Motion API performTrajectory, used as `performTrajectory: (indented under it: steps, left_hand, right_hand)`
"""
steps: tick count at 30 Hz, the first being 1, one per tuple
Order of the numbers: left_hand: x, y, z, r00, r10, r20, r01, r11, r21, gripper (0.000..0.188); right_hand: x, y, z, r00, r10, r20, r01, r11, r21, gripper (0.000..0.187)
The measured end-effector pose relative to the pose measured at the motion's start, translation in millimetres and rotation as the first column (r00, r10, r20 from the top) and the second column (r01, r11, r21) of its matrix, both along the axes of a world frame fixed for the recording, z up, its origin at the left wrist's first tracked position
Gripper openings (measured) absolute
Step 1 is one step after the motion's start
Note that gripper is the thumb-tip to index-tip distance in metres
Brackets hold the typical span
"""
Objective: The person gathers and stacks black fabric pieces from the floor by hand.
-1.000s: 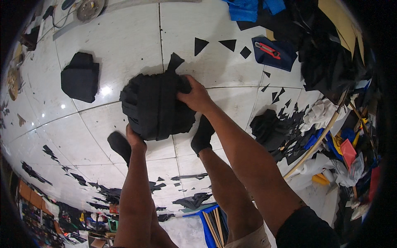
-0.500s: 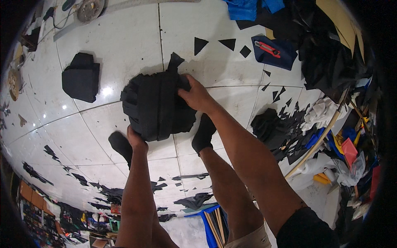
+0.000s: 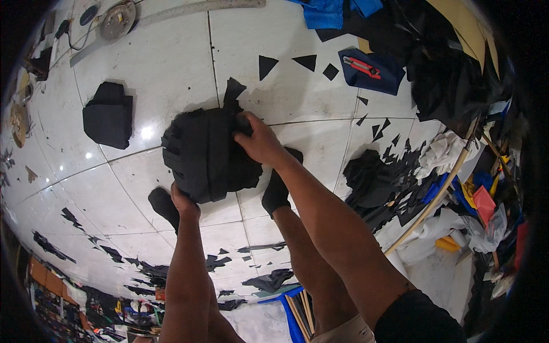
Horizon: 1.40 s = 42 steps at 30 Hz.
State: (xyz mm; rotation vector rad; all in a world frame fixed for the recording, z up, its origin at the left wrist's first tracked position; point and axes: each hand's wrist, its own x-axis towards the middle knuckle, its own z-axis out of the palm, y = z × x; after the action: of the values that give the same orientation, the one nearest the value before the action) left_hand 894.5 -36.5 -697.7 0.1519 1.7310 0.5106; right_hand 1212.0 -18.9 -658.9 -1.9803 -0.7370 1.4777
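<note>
A thick bundle of black fabric pieces (image 3: 197,151), wrapped round by a wide black band, sits low over the tiled floor between my feet. A loose end of the band (image 3: 233,91) sticks up at its far side. My left hand (image 3: 185,202) grips the near left lower edge, its fingers partly hidden under the bundle. On the right side my right hand (image 3: 258,140) is closed on the bundle's upper edge, thumb toward the band. A smaller stack of black cut pieces (image 3: 107,117) lies on the floor to the left.
At the upper right a red utility knife (image 3: 362,67) rests on a dark blue piece. Black scraps (image 3: 372,177) heap at right beside a wooden pole (image 3: 432,203) and mixed plastic and cloth. A round metal object (image 3: 118,22) lies upper left.
The bundle and both hands sit slightly further left and lower in the picture, while the whole view has shifted a little. Both hands keep their hold.
</note>
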Motion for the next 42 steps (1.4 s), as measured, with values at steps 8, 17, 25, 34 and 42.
performTrajectory:
  steps: [8,17,25,34,42]
  left_hand:
    - [36.0,10.0,10.1,0.999,-0.026,-0.042,0.028,0.998,0.050,0.041]
    - [16.9,4.7,-2.5,0.866,-0.475,-0.157,0.500,0.835,0.232,0.039]
    - [24.1,32.4,20.1,0.963,-0.266,0.043,0.268,0.962,-0.046,0.065]
    - [-11.9,82.8,60.3,0.570,-0.821,-0.043,0.819,0.571,-0.047,0.061]
    - [-75.1,196.4,112.3,0.238,-0.966,-0.098,0.971,0.239,0.007,0.039]
  right_hand:
    - [24.1,-0.3,-15.9,0.999,0.040,0.025,-0.038,0.996,-0.078,0.056]
    - [12.1,4.1,-8.7,0.947,0.037,0.320,-0.069,0.994,0.089,0.046]
    - [11.2,-8.6,-0.6,0.832,-0.048,0.553,0.012,0.998,0.069,0.044]
    - [-3.2,-109.9,54.3,0.789,-0.332,0.517,0.372,0.928,0.028,0.039]
    - [-152.7,-186.4,96.7,0.532,-0.677,0.509,0.833,0.526,-0.171,0.042]
